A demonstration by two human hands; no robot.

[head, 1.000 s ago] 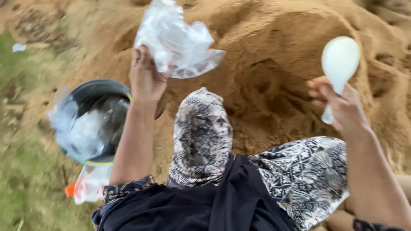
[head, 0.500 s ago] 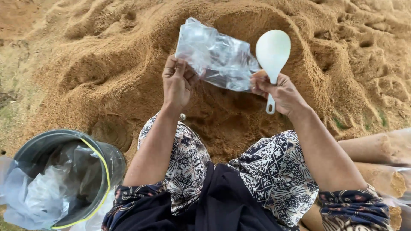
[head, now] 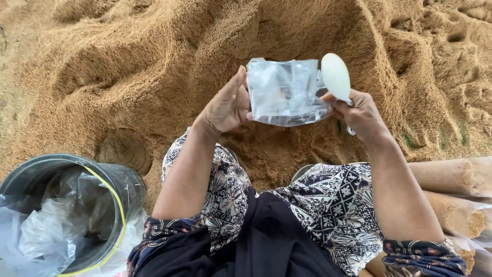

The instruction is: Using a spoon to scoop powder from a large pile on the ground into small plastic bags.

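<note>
A clear plastic bag point(head: 288, 92) hangs just above the middle of the frame, stretched flat between the two hands, with its long axis running left to right. The left hand point(head: 225, 105) sits at the bag's left edge; its grip is closed down to a pinch of thumb and fingers on that edge. The right hand point(head: 360, 114) holds the bag's right edge, so neither hand is nearer: each has one side. The right grip is closed too, and it carries a second thing, a white plastic scoop point(head: 336, 78) whose rounded bowl stands up above the knuckles, just beside the bag's upper right corner, while its handle runs down through the fist. Whether the bag's mouth is open cannot be told.

Behind the bag, filling the upper frame, rises a heap of tan husk point(head: 128, 77) with a dug-out hollow directly below the hands. At lower left stands a dark bucket point(head: 125, 187) stuffed with more clear bags, well apart from both hands. At right edge lie packed cylindrical bags point(head: 451, 177).
</note>
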